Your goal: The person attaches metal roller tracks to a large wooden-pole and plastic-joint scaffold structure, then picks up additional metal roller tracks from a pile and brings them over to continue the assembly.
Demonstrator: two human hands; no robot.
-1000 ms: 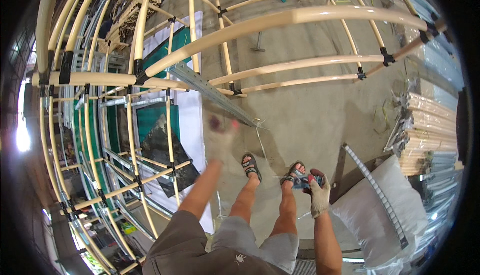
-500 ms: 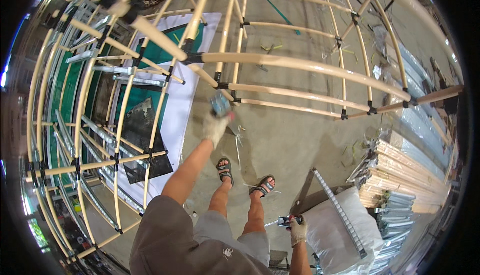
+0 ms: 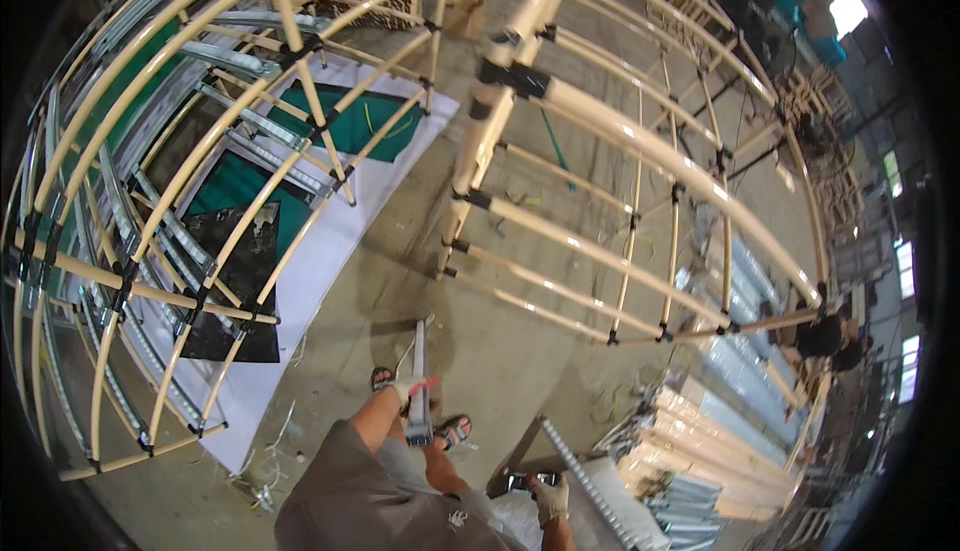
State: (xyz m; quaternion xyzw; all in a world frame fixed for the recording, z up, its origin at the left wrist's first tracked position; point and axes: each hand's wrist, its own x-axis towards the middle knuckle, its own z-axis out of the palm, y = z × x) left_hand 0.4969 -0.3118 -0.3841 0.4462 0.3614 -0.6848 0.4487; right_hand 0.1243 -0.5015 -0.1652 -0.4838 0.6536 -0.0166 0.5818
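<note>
My left hand [image 3: 408,389], in a pale work glove, is closed round a long grey metal rail [image 3: 420,406]. The rail points away from me above the floor, near my sandals. A bit of red shows beside the gloved fingers. My right hand [image 3: 551,503], also gloved, is closed on a small dark hand tool [image 3: 532,481] with a shiny part; its exact kind is unclear. Next to that hand a roller rail [image 3: 590,491] lies slanting across a pale wrapped bundle [image 3: 620,501].
A frame of beige pipes with black joints [image 3: 620,251] rises ahead and right. Another pipe rack with metal rails [image 3: 150,281] stands left, over a white sheet [image 3: 345,221]. Wrapped beige pipes [image 3: 690,431] and metal rails [image 3: 690,501] lie at the right.
My left hand has drawn back toward my body with the rail, which now shows along its length. My view has turned, and both hands sit lower in it.
</note>
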